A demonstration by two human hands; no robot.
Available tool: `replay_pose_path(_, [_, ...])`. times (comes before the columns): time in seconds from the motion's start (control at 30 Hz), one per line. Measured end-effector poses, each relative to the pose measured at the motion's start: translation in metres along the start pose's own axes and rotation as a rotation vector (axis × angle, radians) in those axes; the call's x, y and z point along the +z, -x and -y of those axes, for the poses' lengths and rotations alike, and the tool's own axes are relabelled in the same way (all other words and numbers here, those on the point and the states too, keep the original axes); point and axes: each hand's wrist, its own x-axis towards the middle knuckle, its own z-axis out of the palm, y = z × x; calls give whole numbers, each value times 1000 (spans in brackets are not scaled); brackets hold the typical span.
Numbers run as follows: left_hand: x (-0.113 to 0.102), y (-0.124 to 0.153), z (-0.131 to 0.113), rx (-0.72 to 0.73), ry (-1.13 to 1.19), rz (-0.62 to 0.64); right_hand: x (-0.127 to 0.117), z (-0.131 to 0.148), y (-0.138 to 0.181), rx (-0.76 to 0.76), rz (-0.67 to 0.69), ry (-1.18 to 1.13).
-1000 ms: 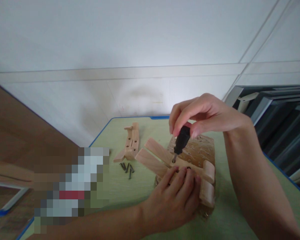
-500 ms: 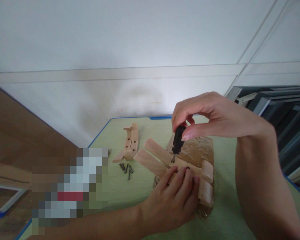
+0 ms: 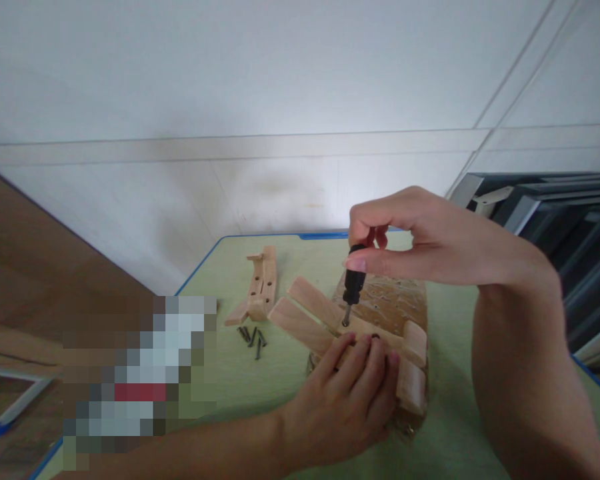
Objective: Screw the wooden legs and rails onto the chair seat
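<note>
My right hand (image 3: 420, 233) pinches the black handle of a small screwdriver (image 3: 353, 285), held upright with its tip on a wooden slat assembly (image 3: 310, 313). That assembly of pale slats lies across a perforated brown wooden board (image 3: 390, 300) on the light green table (image 3: 220, 380). My left hand (image 3: 345, 400) presses flat on the near part of the assembly, fingers stretched over a slat.
A smaller wooden bracket piece (image 3: 260, 290) lies to the left, with several dark screws (image 3: 253, 337) beside it. A blurred patch (image 3: 135, 380) covers the table's left edge. Dark metal frames (image 3: 555, 213) lean at the right. A white wall stands behind the table.
My right hand has turned and risen slightly on the screwdriver handle, which now stands more upright on the slat. My left hand has stayed in place.
</note>
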Motion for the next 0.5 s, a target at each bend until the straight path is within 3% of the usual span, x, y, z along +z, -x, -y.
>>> replay_pose_path(0.2, [-1,-2,0,-6,-3,-5,3,-3,-2,65,-105,67])
replay_pose_path(0.5, [0,-1,-1,-14,-1,-8,8,0,-3,189,-154,144])
